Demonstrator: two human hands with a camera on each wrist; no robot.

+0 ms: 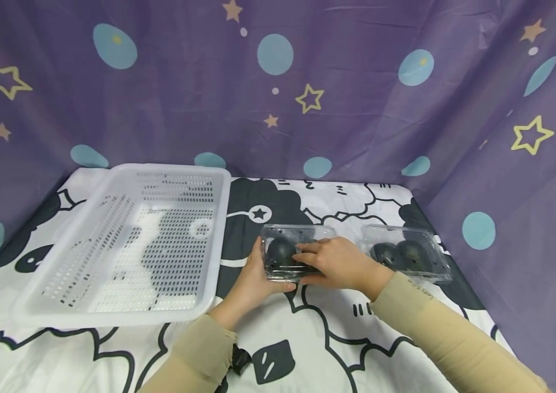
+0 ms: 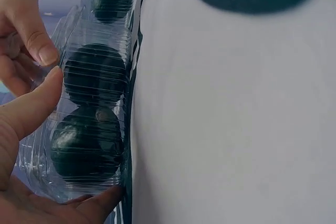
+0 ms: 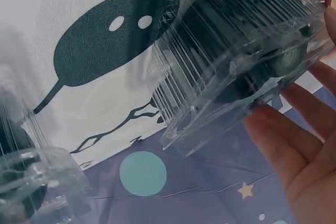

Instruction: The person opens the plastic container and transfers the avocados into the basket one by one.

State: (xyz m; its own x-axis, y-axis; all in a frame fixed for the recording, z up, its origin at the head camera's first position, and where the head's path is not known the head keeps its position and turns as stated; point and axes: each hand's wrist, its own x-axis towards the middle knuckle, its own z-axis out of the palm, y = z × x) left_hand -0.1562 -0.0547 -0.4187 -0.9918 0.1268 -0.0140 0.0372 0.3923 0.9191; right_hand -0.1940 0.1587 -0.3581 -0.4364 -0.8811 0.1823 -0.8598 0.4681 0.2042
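A clear plastic box (image 1: pixel 274 274) of dark, round fruits, which look like avocados (image 1: pixel 281 251), lies on the cloth in front of me. My left hand (image 1: pixel 252 281) grips its left end, thumb along the front and fingers around the side. The left wrist view shows that thumb beside a ribbed wall of the box (image 2: pixel 94 106). Over the right part of the same box my right hand (image 1: pixel 339 265) lies with its fingers extended on the top and its thumb near the front edge. Those straight fingers (image 3: pixel 281 135) touch the plastic in the right wrist view.
To the right is a second clear box (image 1: pixel 437 267) with similar dark fruits. A large white perforated basket (image 1: pixel 224 218) stands at the left. A small black object (image 1: pixel 240 360) lies by my left sleeve. Behind the patterned cloth hangs a purple curtain (image 1: pixel 179 109).
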